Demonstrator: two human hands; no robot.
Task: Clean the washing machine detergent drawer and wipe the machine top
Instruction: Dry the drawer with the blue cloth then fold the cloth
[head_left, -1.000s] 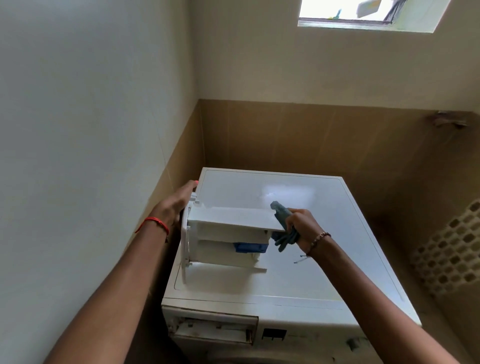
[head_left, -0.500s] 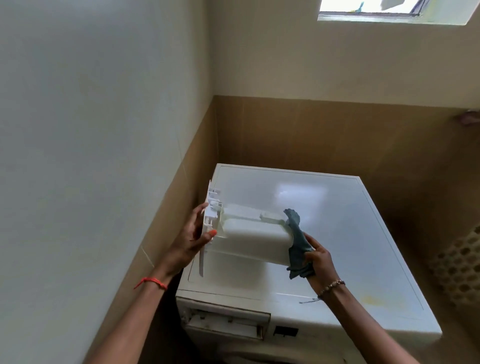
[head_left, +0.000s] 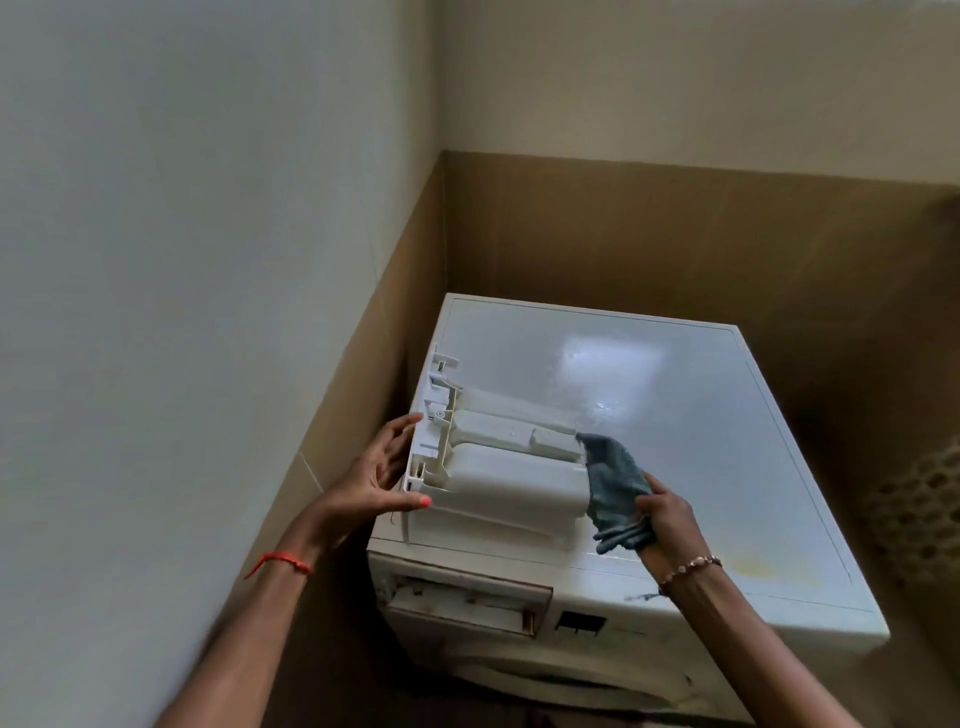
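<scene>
The white detergent drawer (head_left: 511, 478) is out of the machine, held above the front left of the white washing machine top (head_left: 701, 415), its underside facing me. My left hand (head_left: 374, 480) grips the drawer's front panel end at the left. My right hand (head_left: 667, 519) holds a grey-blue cloth (head_left: 615, 486) pressed against the drawer's right end. The drawer's inside is hidden.
The empty drawer slot (head_left: 467, 600) gapes in the machine's front, below the top's left corner. A pale wall (head_left: 208, 312) stands close on the left, a tan-tiled wall (head_left: 675, 234) behind. A yellowish stain (head_left: 753, 569) marks the top near its front right.
The drawer has been turned over, from its open side with the blue insert showing to its underside facing me. The cloth stays at its right end. The camera has shifted left.
</scene>
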